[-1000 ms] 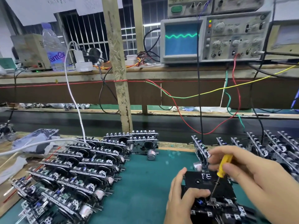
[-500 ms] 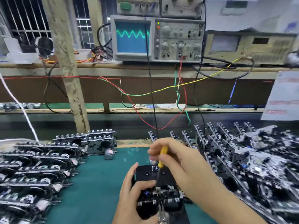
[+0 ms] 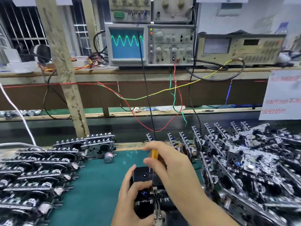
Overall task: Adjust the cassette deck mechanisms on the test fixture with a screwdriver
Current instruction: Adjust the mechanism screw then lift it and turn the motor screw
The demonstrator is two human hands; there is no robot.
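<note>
Black under my fingers, the cassette deck mechanism (image 3: pixel 151 195) sits on the test fixture (image 3: pixel 145 175) at the near edge of the green mat (image 3: pixel 97 185); my left hand (image 3: pixel 130 198) grips it. My right hand (image 3: pixel 171 168) pinches the yellow-handled screwdriver (image 3: pixel 154 154), tip down on it. Beyond, the oscilloscope (image 3: pixel 127 44) shows a green wave.

My right hand (image 3: pixel 169 162) is raised, its fingers curled and pinching the screwdriver (image 3: pixel 154 154) upright. My left hand (image 3: pixel 130 198) sits lower, thumb hooked over and fingers wrapped on the deck (image 3: pixel 146 176).
</note>
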